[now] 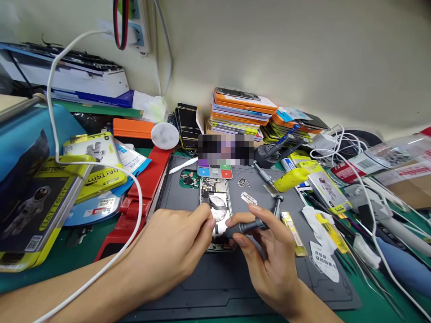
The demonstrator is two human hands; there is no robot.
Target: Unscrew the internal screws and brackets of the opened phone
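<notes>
An opened phone (217, 202) lies back-down on a dark grey work mat (208, 278), its insides showing. My left hand (171, 251) rests on the mat with fingers curled against the phone's left edge, steadying it. My right hand (269, 260) is closed round a dark screwdriver (251, 226), its tip pointing left at the phone's lower end. Small metal parts (249, 197) lie on the mat just right of the phone.
A white cable (134, 188) runs over my left forearm. A red tool (141, 202) borders the mat on the left, beside yellow battery boxes (50, 193). Stacked phone cases (242, 112) stand behind. Tweezers, wrappers and white wires (353, 179) crowd the right.
</notes>
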